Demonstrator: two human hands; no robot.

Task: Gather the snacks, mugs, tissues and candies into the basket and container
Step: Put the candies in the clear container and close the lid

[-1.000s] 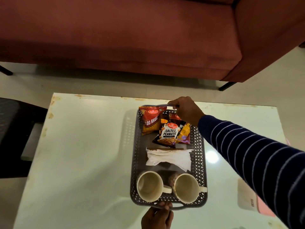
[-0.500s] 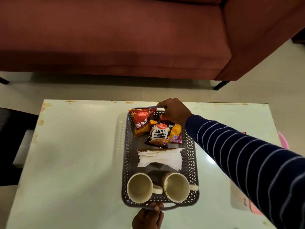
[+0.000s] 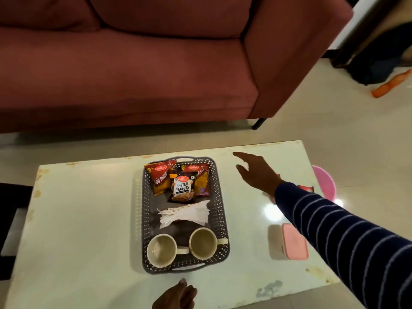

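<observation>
Basket (image 3: 223, 210) sits flat on the table (image 3: 84, 219), roughly mid-table, long axis running away from the person. Everything below is relative to the basket.

Inside, far end: three snack packs (image 3: 181, 188) overlapping, the salted peanuts pack on top, the two red ones partly covered, so their labels are only partly readable. Middle: loose stack of tissues (image 3: 185, 214). Near end: two mugs side by side, left mug (image 3: 161, 250) and right mug (image 3: 203, 242), both upright and mouth up; the left mug's handle touches the right mug.

Right hand (image 3: 258, 172) hovers right of the basket's far corner, above the table, fingers spread wide and fairly straight, holding nothing, not touching the basket. Striped sleeve (image 3: 347, 237) runs off the frame's lower right.

Left hand (image 3: 176, 296) is just beyond the basket's near handle, apart from it, mostly cut off by the bottom edge. Visible fingers look loosely extended, holding nothing; the rest I can't see.

Right of the basket, well apart: pink-lidded container (image 3: 289, 241) on the table. Further right, behind the sleeve: something red (image 3: 306, 188), mostly hidden, can't identify. Pink tub (image 3: 325, 181) past the table's right edge, partly occluded.

Beyond the far end: red sofa (image 3: 133, 63).
</observation>
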